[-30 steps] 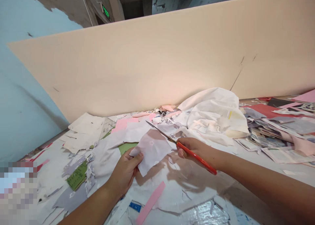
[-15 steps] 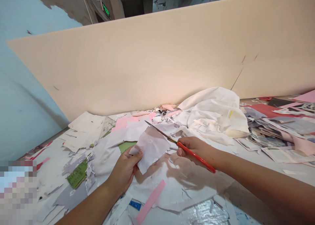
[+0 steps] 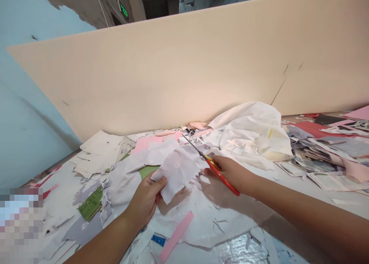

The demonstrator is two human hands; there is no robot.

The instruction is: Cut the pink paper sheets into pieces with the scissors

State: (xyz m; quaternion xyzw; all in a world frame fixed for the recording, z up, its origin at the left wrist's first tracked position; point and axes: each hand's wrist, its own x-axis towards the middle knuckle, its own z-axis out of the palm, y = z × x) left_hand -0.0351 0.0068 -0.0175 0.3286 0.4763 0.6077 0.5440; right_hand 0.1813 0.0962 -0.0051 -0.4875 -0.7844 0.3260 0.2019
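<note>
My left hand (image 3: 151, 194) pinches the near-left edge of a pale white cloth piece (image 3: 180, 169), thumb on top. The piece has a small ring-like mark near its middle and an uneven outline. Red-handled scissors (image 3: 220, 175) are in my right hand (image 3: 232, 173), their dark blades pointing up and left past the piece's far-right side, apart from it. Other white cloth or paper pieces lie beneath both hands. A green scrap (image 3: 148, 172) shows just behind my left hand. A pink strip (image 3: 177, 235) lies in front of it.
A tall beige board (image 3: 173, 71) stands behind the work surface. Crumpled white cloth (image 3: 250, 137) is heaped at back right. Stacked scraps (image 3: 319, 152) lie far right, white sheets (image 3: 100, 150) at back left, and green printed paper (image 3: 90, 204) at left.
My right hand has drawn the scissors slightly, so the blades now point farther right, away from the piece. My left hand still holds the piece in nearly the same spot.
</note>
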